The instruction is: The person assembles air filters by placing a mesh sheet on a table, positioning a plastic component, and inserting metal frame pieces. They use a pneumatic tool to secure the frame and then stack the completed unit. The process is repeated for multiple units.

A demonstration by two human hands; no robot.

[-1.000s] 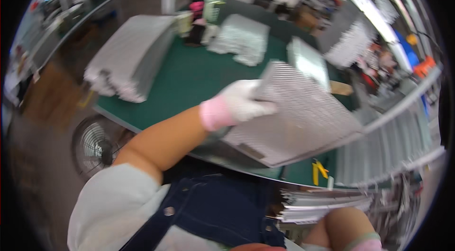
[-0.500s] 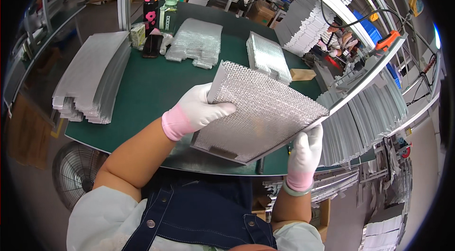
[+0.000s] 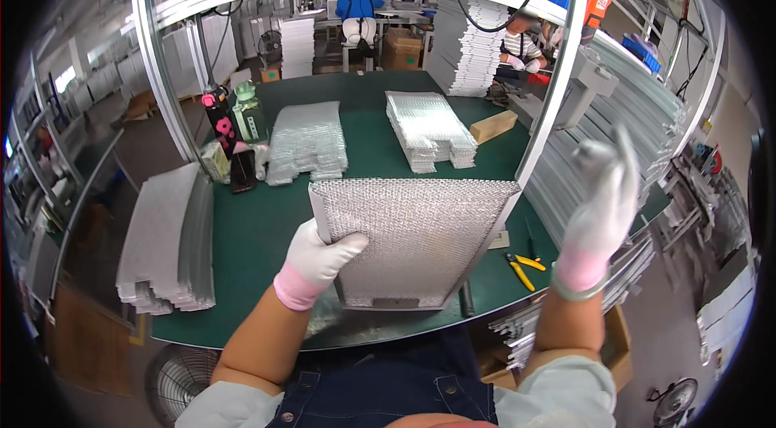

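A rectangular silver mesh filter panel [image 3: 420,242] with a thin metal frame stands tilted over the near edge of the green table. My left hand [image 3: 319,260], in a white glove with a pink cuff, grips its left edge, the thumb lying across the mesh. My right hand [image 3: 605,193], gloved alike, is raised to the right of the panel, apart from it. Its fingers look stretched out and are partly blurred; nothing shows in them. Beyond that hand lies a large stack of long silver metal strips [image 3: 558,177].
On the green table [image 3: 250,242] are notched mesh sheets [image 3: 424,125], another mesh pile [image 3: 307,137], stacked pale sheets [image 3: 162,234], a wooden block [image 3: 493,127], yellow-handled pliers [image 3: 521,268], a phone [image 3: 242,171] and bottles [image 3: 249,117]. Metal posts [image 3: 556,96] frame the table. Other people sit farther back.
My right hand has let go of the panel's right edge and moved up and to the right. The panel has turned more upright in my left hand. My view has shifted.
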